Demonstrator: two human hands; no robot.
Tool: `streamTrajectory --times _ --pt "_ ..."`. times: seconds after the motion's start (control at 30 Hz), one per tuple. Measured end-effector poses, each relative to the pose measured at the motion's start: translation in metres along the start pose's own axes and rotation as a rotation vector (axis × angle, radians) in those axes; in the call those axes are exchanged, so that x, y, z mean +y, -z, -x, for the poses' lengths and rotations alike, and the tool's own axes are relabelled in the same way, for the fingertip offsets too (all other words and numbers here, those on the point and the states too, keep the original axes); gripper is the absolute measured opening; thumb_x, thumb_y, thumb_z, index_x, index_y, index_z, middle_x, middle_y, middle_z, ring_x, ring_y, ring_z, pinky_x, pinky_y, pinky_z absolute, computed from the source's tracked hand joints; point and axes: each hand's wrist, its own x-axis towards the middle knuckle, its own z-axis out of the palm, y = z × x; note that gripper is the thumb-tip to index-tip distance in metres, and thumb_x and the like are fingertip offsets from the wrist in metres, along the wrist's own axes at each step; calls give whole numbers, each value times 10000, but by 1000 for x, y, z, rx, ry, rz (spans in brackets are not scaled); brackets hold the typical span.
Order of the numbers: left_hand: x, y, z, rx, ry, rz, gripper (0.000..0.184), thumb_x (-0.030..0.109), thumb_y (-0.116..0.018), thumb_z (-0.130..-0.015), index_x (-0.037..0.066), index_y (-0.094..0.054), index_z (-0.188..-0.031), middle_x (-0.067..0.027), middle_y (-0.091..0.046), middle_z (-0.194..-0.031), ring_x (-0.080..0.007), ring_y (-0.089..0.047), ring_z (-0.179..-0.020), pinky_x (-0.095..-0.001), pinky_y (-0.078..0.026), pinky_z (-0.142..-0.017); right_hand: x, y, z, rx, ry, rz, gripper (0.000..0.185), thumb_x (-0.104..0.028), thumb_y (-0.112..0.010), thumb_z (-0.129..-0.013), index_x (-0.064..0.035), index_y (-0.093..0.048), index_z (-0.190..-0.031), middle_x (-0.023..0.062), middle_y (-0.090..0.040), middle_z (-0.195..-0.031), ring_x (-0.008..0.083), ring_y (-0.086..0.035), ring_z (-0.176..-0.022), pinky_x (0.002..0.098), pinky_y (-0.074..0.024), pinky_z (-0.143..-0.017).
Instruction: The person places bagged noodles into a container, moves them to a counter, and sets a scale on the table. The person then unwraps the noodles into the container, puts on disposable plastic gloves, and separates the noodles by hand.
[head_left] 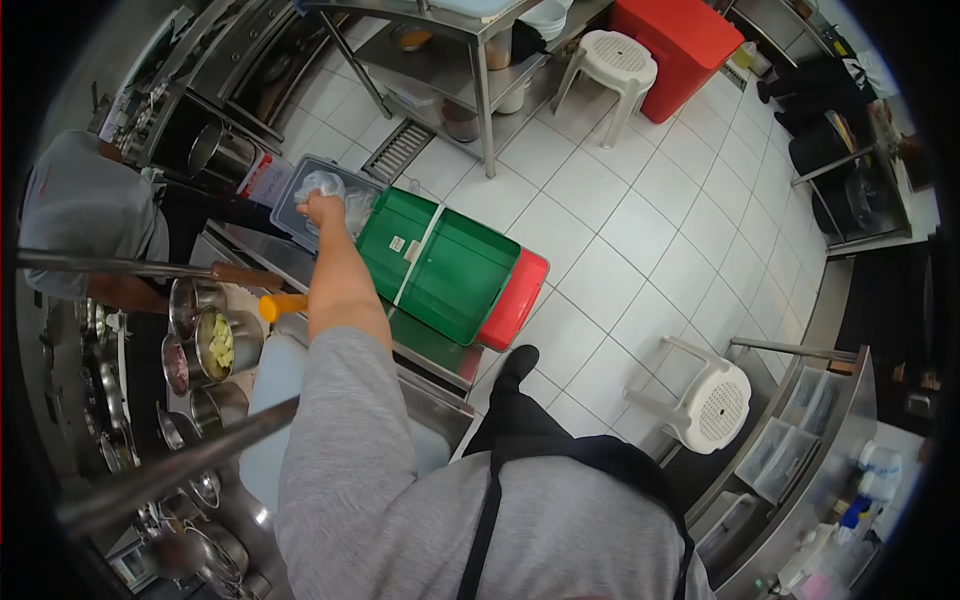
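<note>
My left hand (322, 208) reaches far out with its fingers closed on a crumpled clear plastic bag (318, 184). The bag is over a grey-blue plastic bin (287, 213), where more clear plastic (360, 208) shows beside my wrist. Right by the bin is a green crate (465, 275) with a white strip across it and small labels inside. A red crate or lid (522, 300) sticks out from under the green one. My right hand is out of view.
Metal pots, one with pale green chopped pieces (220, 340), stand on the counter at left, near an orange-capped bottle (283, 306). Another person (95, 215) works there. White stools (712, 408), a red box (672, 50) and a steel table (425, 70) stand around the tiled floor.
</note>
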Motion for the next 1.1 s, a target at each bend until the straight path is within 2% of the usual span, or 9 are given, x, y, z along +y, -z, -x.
streamTrajectory --times 0.23,0.33,0.4,0.47,0.5,0.57,0.7,0.9,1.1 --pt "-18 3 -59 -179 -77 22 804 232 -700 -649 100 -298 -1333 -292 -156 -1313 -410 -399 -1119 -386 -346 -957 92 13 -73 -138 129 135 191 -191 -560 -820 -56 -557 -955 23 -575 -736 113 -553 -632 253 -394 -476" --pt "-55 -41 -104 -143 -417 -97 830 375 -714 -633 108 -331 -1319 -313 -202 -1314 -396 -257 -1205 -404 -257 -1008 55 -1 -18 -78 -37 59 182 -198 -575 -815 -68 -557 -941 18 -578 -735 123 -555 -634 284 -425 -512" --pt "-50 -56 -80 -154 -338 -368 798 417 -695 -631 92 -383 -1290 -206 -325 -1314 -344 -244 -1229 -405 -212 -1025 -3 -18 40 -28 -21 29 184 -209 -591 -807 -76 -554 -928 16 -576 -727 128 -559 -636 305 -436 -514" --pt "-78 -100 -100 -410 -127 124 766 450 -666 -642 152 -392 -1293 -126 -350 -1323 -292 -242 -1254 -433 -249 -1011 11 -23 53 13 92 -27 198 -224 -604 -796 -77 -554 -920 20 -577 -723 131 -563 -637 309 -436 -494" --pt "-75 -123 -89 -352 -288 -261 795 439 -669 -646 160 -345 -1316 -110 -331 -1337 -298 -282 -1235 -457 -318 -974 34 -25 46 42 95 -122 207 -228 -608 -790 -75 -556 -919 24 -580 -726 131 -565 -638 304 -435 -482" --pt "-26 -119 -10 -481 100 183 774 376 -702 -641 137 -345 -1286 -128 -405 -1203 -328 -407 -1097 -511 -445 -816 78 -30 44 112 88 -188 195 -191 -594 -780 -64 -569 -927 40 -591 -740 136 -575 -620 288 -447 -462" --pt "29 -145 101 -625 140 121 442 240 -656 -711 103 -520 -1108 -165 -449 -1111 -338 -478 -955 -476 -479 -709 141 -62 102 211 -89 -311 257 -272 -597 -791 -96 -565 -977 37 -605 -811 145 -588 -689 300 -444 -544" --pt "71 -173 306 -805 -253 -142 428 181 -644 -719 90 -519 -1118 -129 -467 -1118 -302 -485 -953 -467 -479 -695 281 -147 182 301 -323 -622 260 -267 -615 -761 -96 -565 -950 37 -580 -811 149 -589 -717 286 -443 -538" --pt "-32 -150 582 -1478 -814 -304 411 133 -622 -737 108 -519 -1134 -76 -527 -734 -165 -475 -563 -305 -412 -405 391 -259 245 398 -502 -965 285 -253 -634 -736 -73 -567 -947 69 -603 -796 160 -610 -654 271 -438 -430"
